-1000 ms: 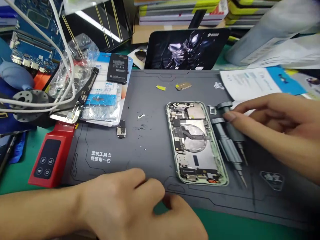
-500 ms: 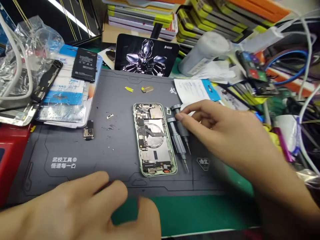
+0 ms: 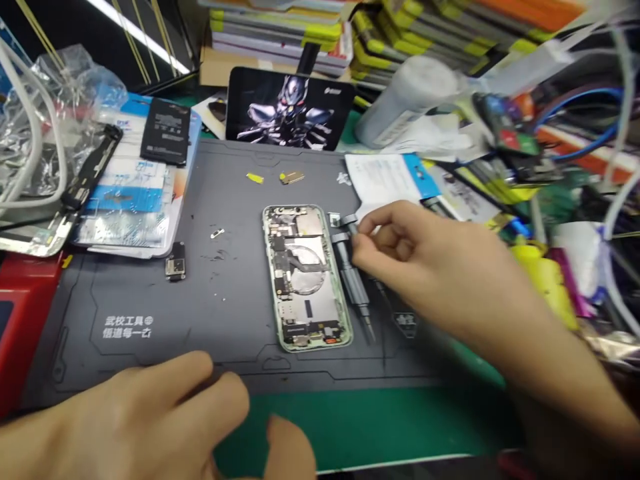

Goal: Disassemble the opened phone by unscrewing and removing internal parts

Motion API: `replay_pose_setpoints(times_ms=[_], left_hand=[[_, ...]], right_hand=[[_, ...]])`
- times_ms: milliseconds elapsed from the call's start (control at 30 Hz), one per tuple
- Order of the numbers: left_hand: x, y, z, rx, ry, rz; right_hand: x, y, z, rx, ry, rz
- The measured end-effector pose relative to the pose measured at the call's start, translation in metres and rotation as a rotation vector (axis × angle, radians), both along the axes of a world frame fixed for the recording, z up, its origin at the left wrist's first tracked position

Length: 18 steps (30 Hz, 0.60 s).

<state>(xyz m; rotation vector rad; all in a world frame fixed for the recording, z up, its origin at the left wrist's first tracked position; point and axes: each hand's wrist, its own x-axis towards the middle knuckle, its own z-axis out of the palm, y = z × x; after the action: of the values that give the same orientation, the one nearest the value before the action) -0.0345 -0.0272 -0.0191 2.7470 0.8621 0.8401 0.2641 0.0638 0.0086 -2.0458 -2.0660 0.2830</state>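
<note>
An opened phone [image 3: 309,280] with a pale green frame lies on the grey work mat [image 3: 150,370], its inner boards exposed. Just right of it rests a grey screwdriver [image 3: 351,277], tip toward me. My right hand [image 3: 430,257] is closed around a second screwdriver [image 3: 349,219] beside it; the fingers hide most of its handle. Above that, a small SIM tray [image 3: 333,219] lies by the phone's upper right edge. At the mat's near edge my left hand [image 3: 150,417] hovers with thumb and fingers apart, holding nothing.
On the left are a small camera-like module [image 3: 175,263], a tiny metal part [image 3: 217,233] and a black battery [image 3: 166,131] on blue packaging. Yellow-marked pieces [image 3: 292,178] lie behind the phone. A tablet [image 3: 291,110] and grey bottle [image 3: 410,100] stand at the back; clutter fills the right.
My right thumb and fingers have drawn in around the second screwdriver, covering more of its handle. My left hand has shifted slightly down and left in view; the phone has not moved on the mat.
</note>
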Motion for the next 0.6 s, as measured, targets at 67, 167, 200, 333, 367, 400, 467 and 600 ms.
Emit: replay_pose_setpoints(times_ms=[67,167,200,333,367,400,467,600], left_hand=[[0.002,0.013,0.01,0.025,0.073,-0.162],[0.005,0.027,0.024,0.107,0.081,-0.255],[0.006,0.028,0.027,0.102,0.124,-0.24],[0.008,0.024,0.023,0.178,0.071,-0.22],[0.009,0.023,0.021,0.174,0.077,-0.213],[0.009,0.022,0.019,0.171,0.07,-0.198],[0.009,0.021,0.017,0.157,0.072,-0.179],[0.01,0.022,0.017,0.18,0.068,-0.168]], right_hand=[[0.001,0.001,-0.001,0.002,-0.014,0.028],[0.007,0.003,-0.004,0.007,0.033,0.101],[0.009,0.003,-0.003,0.005,0.056,0.116],[0.01,0.002,0.006,0.067,0.199,0.048],[0.01,0.0,0.009,0.113,0.286,0.021],[0.01,-0.001,0.013,0.167,0.407,0.004],[0.009,-0.005,0.02,0.253,0.721,-0.005],[-0.001,-0.014,0.018,0.264,1.133,0.133]])
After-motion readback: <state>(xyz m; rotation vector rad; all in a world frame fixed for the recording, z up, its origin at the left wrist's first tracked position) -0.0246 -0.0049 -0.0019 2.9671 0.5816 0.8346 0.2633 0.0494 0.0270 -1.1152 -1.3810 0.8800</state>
